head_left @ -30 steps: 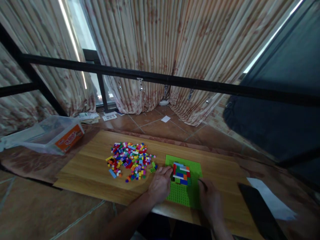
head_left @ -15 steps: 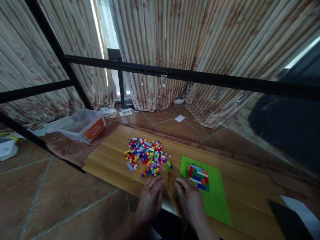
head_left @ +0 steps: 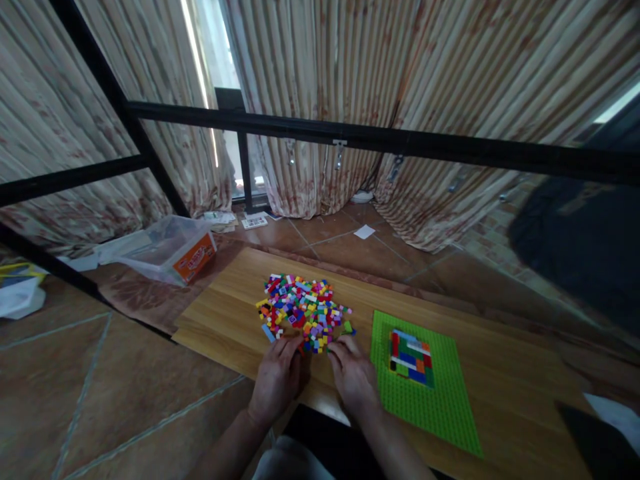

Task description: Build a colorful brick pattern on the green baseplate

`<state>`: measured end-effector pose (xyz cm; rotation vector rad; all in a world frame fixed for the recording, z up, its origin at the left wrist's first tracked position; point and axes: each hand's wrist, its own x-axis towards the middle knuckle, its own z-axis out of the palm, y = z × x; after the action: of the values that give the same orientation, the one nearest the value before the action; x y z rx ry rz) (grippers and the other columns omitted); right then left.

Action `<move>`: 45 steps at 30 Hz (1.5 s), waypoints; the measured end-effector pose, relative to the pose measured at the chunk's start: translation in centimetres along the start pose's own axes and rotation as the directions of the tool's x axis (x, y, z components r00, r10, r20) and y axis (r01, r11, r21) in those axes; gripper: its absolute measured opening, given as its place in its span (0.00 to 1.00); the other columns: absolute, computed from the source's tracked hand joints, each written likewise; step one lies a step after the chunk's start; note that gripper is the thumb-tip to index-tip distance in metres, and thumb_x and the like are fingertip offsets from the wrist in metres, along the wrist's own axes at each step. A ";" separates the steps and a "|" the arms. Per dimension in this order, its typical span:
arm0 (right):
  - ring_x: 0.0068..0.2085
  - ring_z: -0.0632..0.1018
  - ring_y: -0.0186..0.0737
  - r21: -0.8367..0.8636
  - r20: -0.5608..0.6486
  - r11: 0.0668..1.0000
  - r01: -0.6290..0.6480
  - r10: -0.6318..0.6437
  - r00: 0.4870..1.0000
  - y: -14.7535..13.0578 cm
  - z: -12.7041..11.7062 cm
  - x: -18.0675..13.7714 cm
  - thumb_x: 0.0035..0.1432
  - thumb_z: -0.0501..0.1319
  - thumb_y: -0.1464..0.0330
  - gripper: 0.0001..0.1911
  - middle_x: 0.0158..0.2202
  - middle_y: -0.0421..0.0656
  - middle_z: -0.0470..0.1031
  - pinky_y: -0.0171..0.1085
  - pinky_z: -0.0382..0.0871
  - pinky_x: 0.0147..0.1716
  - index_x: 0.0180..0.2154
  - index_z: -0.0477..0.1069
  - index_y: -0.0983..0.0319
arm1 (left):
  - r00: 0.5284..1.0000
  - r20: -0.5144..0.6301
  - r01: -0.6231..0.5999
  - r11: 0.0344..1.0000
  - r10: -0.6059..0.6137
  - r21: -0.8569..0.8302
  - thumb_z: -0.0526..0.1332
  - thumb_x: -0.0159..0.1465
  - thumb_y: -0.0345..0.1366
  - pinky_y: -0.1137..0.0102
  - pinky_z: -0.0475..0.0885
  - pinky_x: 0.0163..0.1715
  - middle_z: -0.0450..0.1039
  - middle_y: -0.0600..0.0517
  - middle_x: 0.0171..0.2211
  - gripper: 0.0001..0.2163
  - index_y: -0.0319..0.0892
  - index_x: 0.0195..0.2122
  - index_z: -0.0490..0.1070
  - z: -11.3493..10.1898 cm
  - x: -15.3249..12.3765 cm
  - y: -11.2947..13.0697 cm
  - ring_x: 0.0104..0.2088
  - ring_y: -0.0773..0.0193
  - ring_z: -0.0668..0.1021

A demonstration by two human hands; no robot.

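Note:
A loose pile of small colourful toy bricks [head_left: 305, 303] lies on the wooden table. My left hand [head_left: 277, 377] is at the pile's near left edge, its fingers curled together by a few bricks; what they pinch is too small to make out. At the near right edge of the pile is my right hand [head_left: 354, 377], fingers bent and thumb close to them, the tips partly hidden. Right of it lies a green baseplate [head_left: 445, 397]. A flat, multicoloured block of joined bricks [head_left: 411, 358] sits on the baseplate, in its upper left part.
The wooden table [head_left: 220, 313] runs across in front of me. Beyond its left end a clear plastic bin [head_left: 165, 257] with an orange label stands on the floor. A black metal frame [head_left: 310, 127] crosses before the curtains [head_left: 350, 67]. A dark flat object [head_left: 595, 433] is at lower right.
Both hands have moved forward to the pile's near edge. My right hand has come away from beside the baseplate, leaving the brick block in full view. The view has shifted slightly.

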<state>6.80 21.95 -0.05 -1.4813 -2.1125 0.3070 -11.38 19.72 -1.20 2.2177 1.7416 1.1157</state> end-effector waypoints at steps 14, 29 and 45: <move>0.37 0.79 0.41 0.394 -0.080 0.887 -0.241 0.294 0.952 0.6 -4.0 -2.1 0.64 0.53 0.64 0.13 0.37 0.45 0.79 0.38 0.72 0.37 0.38 0.75 0.59 | 1.000 0.017 0.009 1.000 -0.009 0.026 0.52 0.66 0.30 0.63 0.77 0.43 0.77 0.48 0.42 0.14 0.43 0.49 0.72 1.4 2.1 0.6 0.42 0.59 0.80; 0.37 0.78 0.43 0.074 -0.266 0.945 -0.319 0.327 0.907 8.8 -7.8 0.0 0.62 0.50 0.63 0.19 0.39 0.48 0.79 0.41 0.70 0.40 0.39 0.78 0.62 | 0.999 0.011 0.034 0.993 -0.033 -0.109 0.53 0.65 0.32 0.64 0.77 0.42 0.78 0.48 0.40 0.11 0.43 0.45 0.73 2.1 3.0 0.6 0.41 0.60 0.80; 0.38 0.81 0.47 0.035 -0.292 0.913 -0.407 0.399 0.869 9.7 -6.4 0.2 0.62 0.50 0.61 0.19 0.40 0.49 0.81 0.46 0.72 0.40 0.41 0.77 0.61 | 0.999 -0.002 0.052 0.994 -0.053 -0.097 0.53 0.66 0.31 0.64 0.77 0.43 0.78 0.49 0.40 0.11 0.44 0.44 0.73 2.0 2.9 1.0 0.41 0.60 0.80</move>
<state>18.03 24.96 0.72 -1.8566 -1.5705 0.1912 -9.15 22.64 -0.80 2.1028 1.6991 1.1685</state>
